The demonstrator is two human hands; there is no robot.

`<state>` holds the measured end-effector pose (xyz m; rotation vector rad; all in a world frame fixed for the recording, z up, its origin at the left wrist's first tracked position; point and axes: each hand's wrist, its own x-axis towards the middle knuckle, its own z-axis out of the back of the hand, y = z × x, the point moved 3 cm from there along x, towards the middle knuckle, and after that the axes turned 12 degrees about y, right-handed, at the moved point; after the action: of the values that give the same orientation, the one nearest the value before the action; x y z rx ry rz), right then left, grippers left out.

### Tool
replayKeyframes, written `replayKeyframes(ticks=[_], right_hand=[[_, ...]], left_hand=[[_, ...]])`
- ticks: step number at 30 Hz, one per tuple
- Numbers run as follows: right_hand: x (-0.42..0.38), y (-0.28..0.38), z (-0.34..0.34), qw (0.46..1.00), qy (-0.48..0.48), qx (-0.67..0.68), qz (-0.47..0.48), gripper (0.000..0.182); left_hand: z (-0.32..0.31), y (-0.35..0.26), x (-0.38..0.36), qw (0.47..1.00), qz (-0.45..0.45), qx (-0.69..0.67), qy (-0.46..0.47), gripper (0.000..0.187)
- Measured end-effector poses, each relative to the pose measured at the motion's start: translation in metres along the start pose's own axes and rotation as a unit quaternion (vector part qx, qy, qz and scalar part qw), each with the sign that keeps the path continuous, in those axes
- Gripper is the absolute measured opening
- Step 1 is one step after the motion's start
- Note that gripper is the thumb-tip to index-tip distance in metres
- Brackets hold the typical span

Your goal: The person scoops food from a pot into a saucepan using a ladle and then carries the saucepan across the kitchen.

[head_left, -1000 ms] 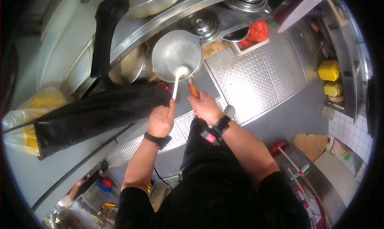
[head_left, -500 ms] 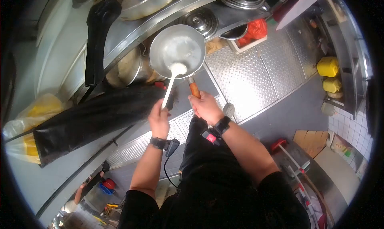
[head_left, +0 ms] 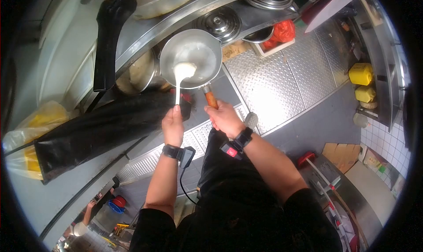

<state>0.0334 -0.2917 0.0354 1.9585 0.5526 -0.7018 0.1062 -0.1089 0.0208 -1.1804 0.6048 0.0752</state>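
A grey metal saucepan is held out in front of me, with a thin pale layer in its bottom. My right hand is closed round its orange-brown wooden handle. In my left hand is the stem of a white spoon. The spoon's head rests inside the pan near its lower left, under a white lump. Whether that lump is soft or solid I cannot tell. Both wrists wear black straps with small devices.
A long black cover lies at the left beside a yellow-filled plastic bag. Metal lids and a steel counter edge are ahead. Yellow containers stand at the right. Another person's arm shows at lower left.
The spoon's head has moved left in the pan and its stem is now more upright. The pan has shifted slightly left. My left hand has turned a little, still gripping the stem.
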Motion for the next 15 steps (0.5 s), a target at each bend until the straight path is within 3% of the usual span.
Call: replayKeyframes(ticks=[2, 6, 10, 15], right_hand=[[-0.001, -0.003, -0.002, 1.000, 0.013, 0.003, 0.002, 0.021], [0.007, -0.004, 0.003, 1.000, -0.013, -0.007, 0.005, 0.022], [0.006, -0.003, 0.005, 1.000, -0.002, -0.006, 0.011, 0.023], [0.010, -0.008, 0.007, 1.000, -0.011, 0.006, 0.014, 0.024]], left_hand=[[0.002, -0.002, 0.001, 0.992, -0.015, 0.125, 0.014, 0.048], [0.003, -0.010, -0.002, 0.983, 0.004, 0.184, 0.015, 0.045], [0.002, -0.009, -0.003, 0.990, -0.009, 0.140, 0.006, 0.045], [0.004, 0.001, 0.002, 0.979, 0.003, 0.203, 0.023, 0.046]])
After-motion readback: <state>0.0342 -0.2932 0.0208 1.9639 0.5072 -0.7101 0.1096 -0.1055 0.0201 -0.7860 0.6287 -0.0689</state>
